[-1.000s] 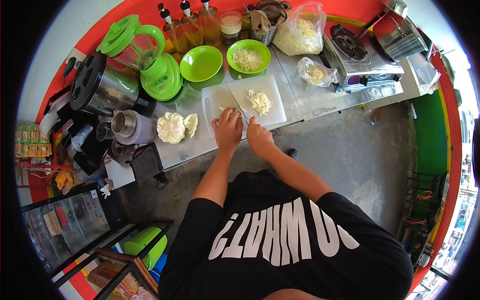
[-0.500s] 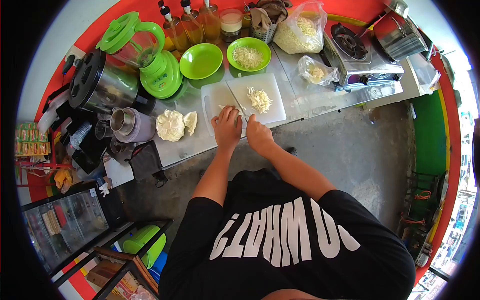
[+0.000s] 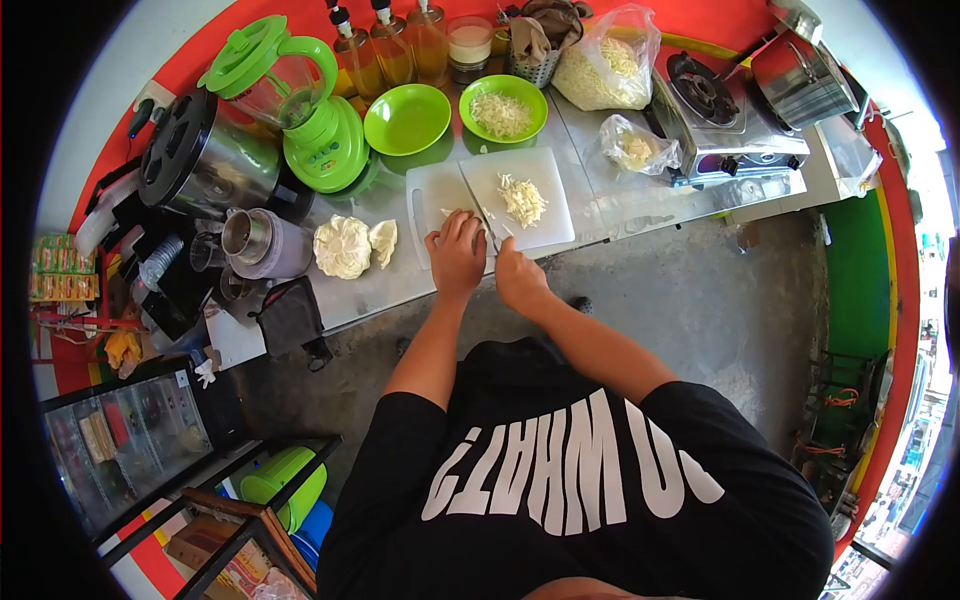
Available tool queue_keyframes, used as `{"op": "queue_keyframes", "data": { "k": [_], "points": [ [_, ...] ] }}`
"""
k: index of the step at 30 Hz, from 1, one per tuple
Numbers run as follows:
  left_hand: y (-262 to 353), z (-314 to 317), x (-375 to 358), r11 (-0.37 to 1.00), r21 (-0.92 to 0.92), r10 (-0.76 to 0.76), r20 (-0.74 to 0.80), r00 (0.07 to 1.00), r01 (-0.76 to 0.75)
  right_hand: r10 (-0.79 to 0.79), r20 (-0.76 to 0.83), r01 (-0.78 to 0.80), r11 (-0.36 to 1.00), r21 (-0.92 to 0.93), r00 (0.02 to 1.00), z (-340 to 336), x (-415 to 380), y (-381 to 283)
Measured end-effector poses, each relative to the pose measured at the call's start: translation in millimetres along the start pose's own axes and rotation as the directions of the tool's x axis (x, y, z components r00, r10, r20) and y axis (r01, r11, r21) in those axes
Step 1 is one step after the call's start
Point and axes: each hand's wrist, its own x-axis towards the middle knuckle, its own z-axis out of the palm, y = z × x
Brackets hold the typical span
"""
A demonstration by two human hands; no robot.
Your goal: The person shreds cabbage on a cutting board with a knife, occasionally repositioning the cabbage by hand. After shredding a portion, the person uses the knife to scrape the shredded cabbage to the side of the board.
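A white cutting board (image 3: pixel 555 218) lies near the front edge of the metal counter. My right hand (image 3: pixel 520 277) is closed around the handle of a knife (image 3: pixel 479 208), whose blade points away across the board. Left of the blade, my left hand (image 3: pixel 458 255) presses down with curled fingers. A pale bit of cabbage (image 3: pixel 447 211) peeks out past its fingertips; the rest is hidden beneath them. Shredded cabbage (image 3: pixel 522 202) is heaped on the board right of the knife. Farther left sit a cut cabbage (image 3: pixel 341 247) and a loose cabbage leaf (image 3: pixel 383 242).
Behind the board stand a green bowl (image 3: pixel 407 118) and another green bowl (image 3: pixel 545 112) holding shreds. A green blender (image 3: pixel 325 150) is at back left. Bagged shreds (image 3: pixel 605 75), a small plastic bag (image 3: pixel 640 148) and a gas stove (image 3: pixel 745 140) are on the right.
The whole view has shifted slightly. Both hands keep nearly the same place on the board, with the knife still beside my left fingers. The shredded heap looks the same.
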Motion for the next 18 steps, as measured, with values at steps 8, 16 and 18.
{"op": "queue_keyframes", "data": {
  "k": [8,16,18],
  "points": [
    [0,1,-1,1.000,-0.007,-0.001,-0.001,1.000,0.001,-0.040,0.078,0.043,0.998,-0.039,0.996,-12,12,-1],
    [-1,3,2,1.000,0.001,0.003,-0.011,1.000,-0.003,0.047,0.098,-0.042,0.997,-0.060,0.994,1,-4,4],
    [0,2,1,1.000,0.001,-0.005,0.002,1.000,0.005,0.066,0.089,-0.064,0.997,-0.032,0.994,6,0,2]
  ]
}}
